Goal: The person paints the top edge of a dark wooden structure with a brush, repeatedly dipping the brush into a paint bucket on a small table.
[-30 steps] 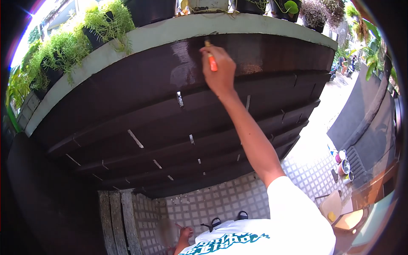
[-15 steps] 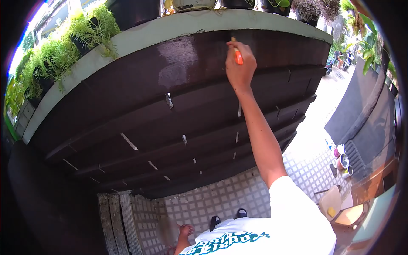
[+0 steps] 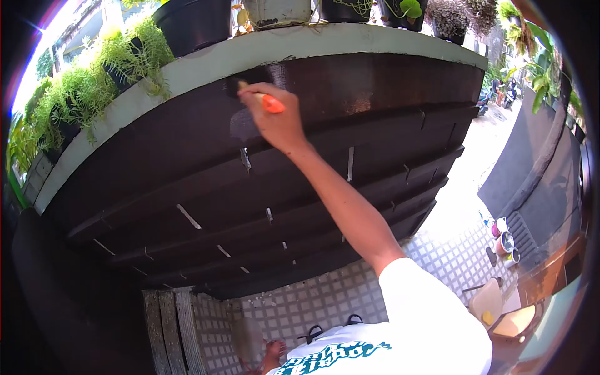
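My right hand [image 3: 275,119] is closed around a brush [image 3: 272,104] with an orange handle, raised against the upper part of the dark brown wall [image 3: 187,134]. The brush's pale tip meets the wall just below its light green top ledge [image 3: 300,45]. Glossy, wet-looking patches show around the hand and farther right. Low in the view, my left hand [image 3: 274,351] hangs beside my white shirt, its fingers apart and nothing seen in it.
Potted plants [image 3: 194,25] line the ledge, with trailing greenery [image 3: 81,97] at the left. Wooden planks [image 3: 170,331] stand at the lower left. Paint buckets [image 3: 505,241] and a chair [image 3: 486,302] are on the right of the tiled floor [image 3: 312,287].
My right hand has moved left along the wall with the brush. The camera view has shifted slightly, and my left hand still hangs low.
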{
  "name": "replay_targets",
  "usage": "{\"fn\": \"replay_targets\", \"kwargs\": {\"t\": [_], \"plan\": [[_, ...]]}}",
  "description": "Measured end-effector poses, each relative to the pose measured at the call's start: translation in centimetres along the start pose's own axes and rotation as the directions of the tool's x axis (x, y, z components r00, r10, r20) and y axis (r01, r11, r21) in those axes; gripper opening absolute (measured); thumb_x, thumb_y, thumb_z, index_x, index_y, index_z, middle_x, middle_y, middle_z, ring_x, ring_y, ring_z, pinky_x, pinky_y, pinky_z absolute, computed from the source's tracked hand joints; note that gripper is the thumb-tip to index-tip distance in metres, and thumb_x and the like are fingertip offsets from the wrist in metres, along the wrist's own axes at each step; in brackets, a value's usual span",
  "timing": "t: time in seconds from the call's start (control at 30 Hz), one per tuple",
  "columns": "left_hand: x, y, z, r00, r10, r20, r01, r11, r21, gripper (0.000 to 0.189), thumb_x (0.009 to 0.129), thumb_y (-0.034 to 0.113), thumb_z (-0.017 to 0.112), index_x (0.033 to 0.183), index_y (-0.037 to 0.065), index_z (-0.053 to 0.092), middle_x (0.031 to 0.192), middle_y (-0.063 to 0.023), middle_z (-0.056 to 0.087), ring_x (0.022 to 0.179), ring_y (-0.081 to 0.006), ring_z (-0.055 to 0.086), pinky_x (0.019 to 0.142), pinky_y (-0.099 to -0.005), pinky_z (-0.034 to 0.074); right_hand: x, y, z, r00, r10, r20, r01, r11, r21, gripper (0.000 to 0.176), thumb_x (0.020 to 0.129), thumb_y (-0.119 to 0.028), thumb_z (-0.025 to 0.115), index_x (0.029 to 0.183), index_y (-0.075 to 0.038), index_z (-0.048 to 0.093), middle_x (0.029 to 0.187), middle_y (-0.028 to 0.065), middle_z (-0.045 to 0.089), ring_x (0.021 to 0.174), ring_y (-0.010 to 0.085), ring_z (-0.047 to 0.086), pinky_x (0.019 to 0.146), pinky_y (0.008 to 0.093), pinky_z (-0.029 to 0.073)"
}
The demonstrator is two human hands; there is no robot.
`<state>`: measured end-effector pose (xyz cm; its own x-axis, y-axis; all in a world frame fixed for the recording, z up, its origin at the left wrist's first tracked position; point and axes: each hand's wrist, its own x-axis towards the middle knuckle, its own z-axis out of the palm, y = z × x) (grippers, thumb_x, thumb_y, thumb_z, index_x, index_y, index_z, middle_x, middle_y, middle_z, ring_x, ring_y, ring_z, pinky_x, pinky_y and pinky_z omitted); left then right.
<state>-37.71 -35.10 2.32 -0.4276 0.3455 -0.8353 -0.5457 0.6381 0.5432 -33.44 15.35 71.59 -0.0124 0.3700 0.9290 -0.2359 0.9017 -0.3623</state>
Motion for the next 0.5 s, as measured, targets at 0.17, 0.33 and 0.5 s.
{"fn": "replay_targets", "kwargs": {"t": [0.17,0.33,0.5], "plan": [[-0.4,1.7,-0.9,1.0,0.011,0.028,-0.012,0.999,0.035,0.025,0.096,0.022,0.054,0.113,0.007,0.065,0.1,-0.0098,0.074,0.082,-0.0286,0.074,0.07,-0.0431,0.057,1.0,3.7,-8.1,0.989,-0.017,-0.147,-0.022,0.965,-0.262,0.014,0.097,-0.01,0.068,0.1,0.001,0.076,0.093,0.0109,0.078,0.089,0.0161,0.074,0.081,0.0292,0.056],[-2.7,3.8,-1.0,0.995,0.038,-0.092,-0.038,0.999,0.006,0.024,0.097,0.023,0.053,0.11,0.008,0.067,0.099,-0.0092,0.074,0.082,-0.0267,0.073,0.069,-0.0407,0.058,1.2,2.8,-9.6,0.955,-0.197,-0.222,0.015,0.78,-0.625,0.012,0.093,-0.006,0.064,0.1,-0.005,0.072,0.096,0.0153,0.071,0.091,0.038,0.068,0.082,0.0465,0.054],[-2.8,2.4,-1.2,0.997,-0.014,-0.075,0.011,0.999,-0.043,0.031,0.093,0.027,0.064,0.118,0.009,0.064,0.11,-0.0105,0.073,0.097,-0.0303,0.072,0.082,-0.0472,0.055,-0.4,0.6,-1.5,0.961,-0.26,-0.092,0.185,0.856,-0.483,0.012,0.093,-0.006,0.065,0.101,-0.006,0.073,0.097,0.016,0.071,0.09,0.0379,0.069,0.082,0.0442,0.054]]}}
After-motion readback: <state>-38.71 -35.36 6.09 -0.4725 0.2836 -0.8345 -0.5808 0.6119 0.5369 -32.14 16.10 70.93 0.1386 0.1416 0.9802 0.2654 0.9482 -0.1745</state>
